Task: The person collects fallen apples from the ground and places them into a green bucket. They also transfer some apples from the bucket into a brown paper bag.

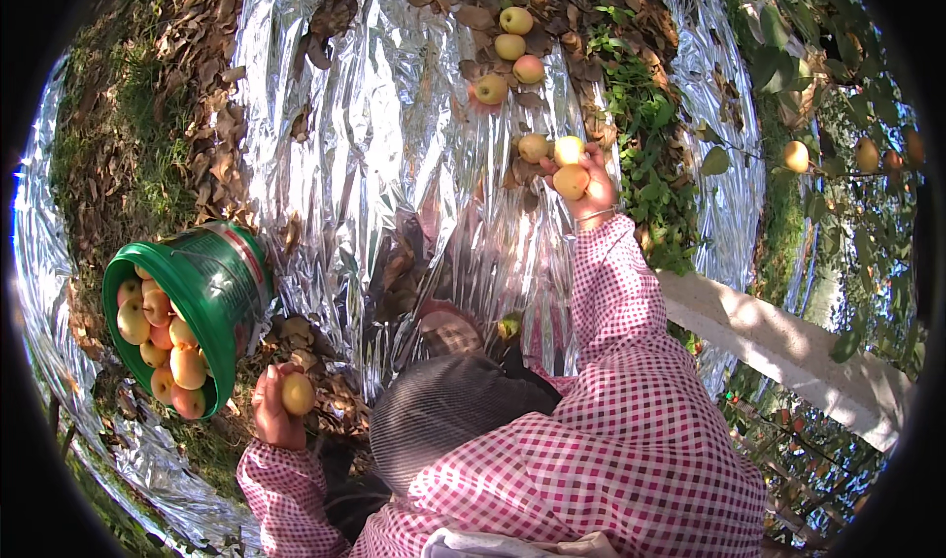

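Observation:
My left hand (277, 406) holds one yellow apple (298, 393) just right of a green plastic bucket (222, 277). The bucket's mouth faces the lower left, and several yellow and reddish apples (157, 307) fill it. Out to the upper right, my right hand (591, 185) has its fingers around an apple (570, 182), with another apple (568, 150) against the fingers; whether that one is gripped too I cannot tell. A further apple (533, 148) lies close to the left of this hand. Several more apples (491, 89) rest on leaves and foil beyond it.
Crinkled silver reflective film (355, 129) covers the ground before me, with dry leaves (211, 115) along its left edge. Green weeds (647, 137) grow at the right. A pale post (783, 351) slants across the lower right, and fruit-bearing branches (820, 166) hang at the far right.

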